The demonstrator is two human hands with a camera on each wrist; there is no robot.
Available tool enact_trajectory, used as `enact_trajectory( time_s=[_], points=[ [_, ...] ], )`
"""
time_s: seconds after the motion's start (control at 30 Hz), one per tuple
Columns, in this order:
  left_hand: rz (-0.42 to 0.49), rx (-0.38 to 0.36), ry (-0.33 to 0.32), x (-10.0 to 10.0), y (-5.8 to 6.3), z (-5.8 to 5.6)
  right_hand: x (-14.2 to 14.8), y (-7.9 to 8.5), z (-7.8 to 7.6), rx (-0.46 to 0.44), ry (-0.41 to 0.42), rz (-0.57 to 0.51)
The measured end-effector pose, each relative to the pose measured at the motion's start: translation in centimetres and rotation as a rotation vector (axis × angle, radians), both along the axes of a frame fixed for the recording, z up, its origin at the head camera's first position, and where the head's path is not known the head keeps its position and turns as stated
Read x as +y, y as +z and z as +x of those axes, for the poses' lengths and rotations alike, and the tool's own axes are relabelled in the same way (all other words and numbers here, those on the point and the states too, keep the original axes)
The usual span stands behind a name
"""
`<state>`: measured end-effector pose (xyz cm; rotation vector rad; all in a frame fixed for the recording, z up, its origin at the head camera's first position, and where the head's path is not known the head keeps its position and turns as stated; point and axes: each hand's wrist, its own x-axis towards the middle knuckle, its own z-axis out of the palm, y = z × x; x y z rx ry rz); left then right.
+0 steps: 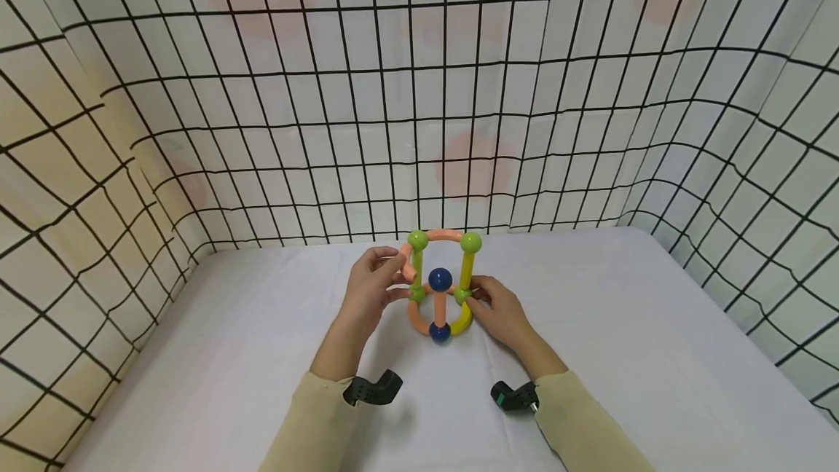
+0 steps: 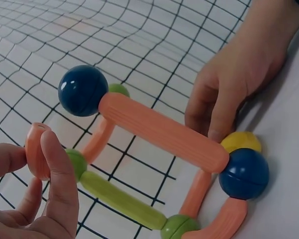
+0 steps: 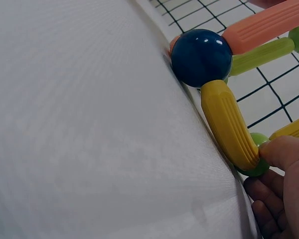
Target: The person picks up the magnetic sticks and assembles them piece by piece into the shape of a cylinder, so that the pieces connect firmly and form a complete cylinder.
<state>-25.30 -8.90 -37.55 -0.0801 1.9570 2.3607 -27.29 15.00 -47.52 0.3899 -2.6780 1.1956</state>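
A frame of toy rods and balls stands upright on the white cloth. Curved rods ring its base; a green rod (image 2: 122, 199), a yellow rod (image 1: 467, 270) and an orange rod (image 2: 162, 132) rise from it. My left hand (image 1: 367, 286) pinches a curved orange rod (image 2: 37, 152) between thumb and fingers, close by the upper left green ball (image 1: 417, 240); whether they touch, I cannot tell. Down at the base, my right hand (image 1: 501, 312) holds the lower right green ball (image 3: 259, 142), beside a curved yellow rod (image 3: 229, 124). A dark blue ball (image 1: 440, 280) tops the front rod.
White cloth (image 1: 249, 355) covers the table. Behind and at both sides hang white sheets with a black grid (image 1: 393, 100). A black wrist camera (image 1: 373, 389) sits on my left wrist, another black camera (image 1: 514, 395) on my right.
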Motion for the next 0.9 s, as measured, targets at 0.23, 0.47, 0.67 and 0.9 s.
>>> enact_trajectory(
  time_s=[0.23,0.47,0.67,0.9],
  points=[
    [0.013,-0.004,-0.013,-0.12,-0.05,-0.07,0.02,0.15,0.02,-0.007,-0.006,-0.006],
    [0.025,-0.019,-0.034,0.18,-0.26,-0.09,-0.06,0.15,0.06,-0.019,-0.019,0.004],
    [0.024,-0.021,-0.044,0.32,-0.4,-0.17,0.0,-0.06,-0.04,0.002,-0.009,0.003],
    [0.022,-0.04,-0.045,0.39,-0.52,-0.35,0.09,-0.14,-0.08,0.006,-0.004,0.006]
  ],
)
